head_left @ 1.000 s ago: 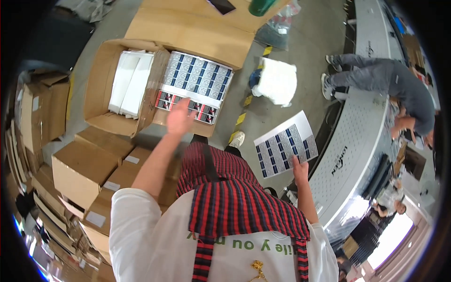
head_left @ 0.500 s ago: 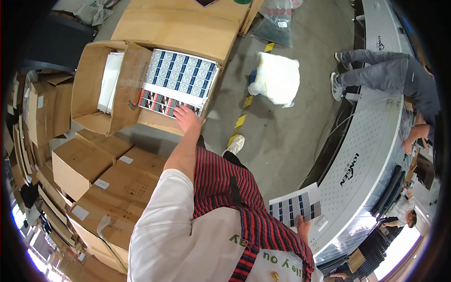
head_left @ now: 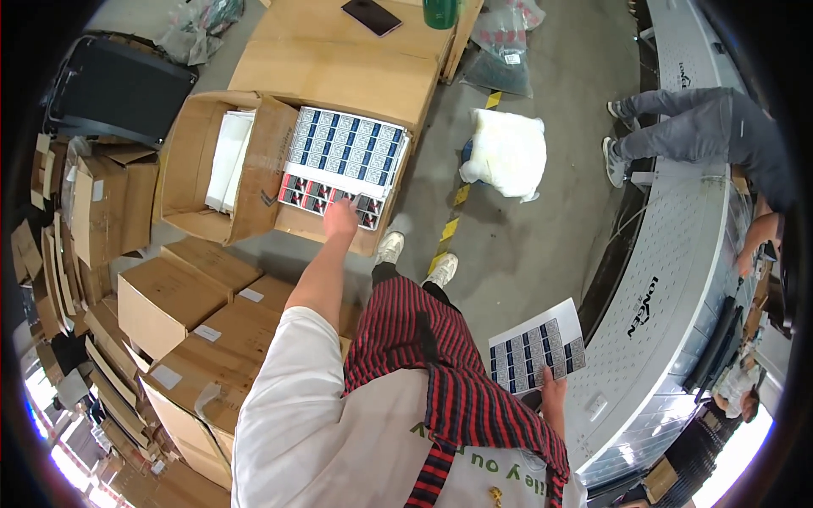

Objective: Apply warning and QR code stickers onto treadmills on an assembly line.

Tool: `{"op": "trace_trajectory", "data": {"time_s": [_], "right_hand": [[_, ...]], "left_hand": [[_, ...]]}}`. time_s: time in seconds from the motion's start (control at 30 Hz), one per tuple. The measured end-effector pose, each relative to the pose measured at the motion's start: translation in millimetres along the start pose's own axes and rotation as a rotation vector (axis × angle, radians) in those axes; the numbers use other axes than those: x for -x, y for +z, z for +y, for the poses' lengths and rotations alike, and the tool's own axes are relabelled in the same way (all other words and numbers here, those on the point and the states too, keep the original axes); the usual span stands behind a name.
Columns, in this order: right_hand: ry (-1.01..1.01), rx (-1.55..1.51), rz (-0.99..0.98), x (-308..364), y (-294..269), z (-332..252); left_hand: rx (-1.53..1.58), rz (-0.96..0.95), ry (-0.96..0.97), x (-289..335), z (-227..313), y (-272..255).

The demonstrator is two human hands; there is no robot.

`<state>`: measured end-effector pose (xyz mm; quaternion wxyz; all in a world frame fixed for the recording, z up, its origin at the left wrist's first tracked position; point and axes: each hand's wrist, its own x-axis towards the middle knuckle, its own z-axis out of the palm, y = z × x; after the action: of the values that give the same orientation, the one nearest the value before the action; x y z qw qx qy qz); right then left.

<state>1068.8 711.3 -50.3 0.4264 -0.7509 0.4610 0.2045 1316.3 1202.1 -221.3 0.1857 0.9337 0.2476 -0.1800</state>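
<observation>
Small and partly curled, my left hand [head_left: 341, 220] rests on the red-and-black strip at the near edge of a stack of printed sheets [head_left: 347, 148]. Its fingers are drawn together, and what they pinch, if anything, is too small to make out. Blue-and-white printed blocks cover the rest of the stack, with a white band between them and the red strip. Off to the right, my right hand [head_left: 554, 394] grips the lower edge of a printed sheet [head_left: 532, 351] with dark blue and grey blocks and a white margin. Whether more than one sheet is there cannot be told.
An open carton [head_left: 190, 169] holding white sheets stands left of the stack. A phone [head_left: 371, 17] and a green cup [head_left: 439, 12] sit on the cardboard-covered table [head_left: 339, 63]. Closed cartons [head_left: 174, 296] crowd the left. A white bundle [head_left: 506, 152] lies ahead; a long grey machine [head_left: 652, 330] and another person [head_left: 699, 127] are right.
My left hand's fingers have drawn together over the red strip. The sheet in my right hand has risen and turned slightly. My view has shifted, bringing both shoes, the phone and cup into sight.
</observation>
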Motion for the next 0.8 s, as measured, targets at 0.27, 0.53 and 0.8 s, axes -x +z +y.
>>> {"op": "trace_trajectory", "data": {"time_s": [0.27,0.53,0.8], "right_hand": [[-0.098,0.011,-0.037,30,33,-32],[-0.161,0.037,0.017,40,59,-75],[-0.032,-0.206,-0.049,22,93,-119]], "left_hand": [[0.156,-0.113,-0.081,-8,-18,-19],[0.156,-0.082,0.0,-21,-28,-62],[0.437,-0.049,0.572,0,107,-99]]}}
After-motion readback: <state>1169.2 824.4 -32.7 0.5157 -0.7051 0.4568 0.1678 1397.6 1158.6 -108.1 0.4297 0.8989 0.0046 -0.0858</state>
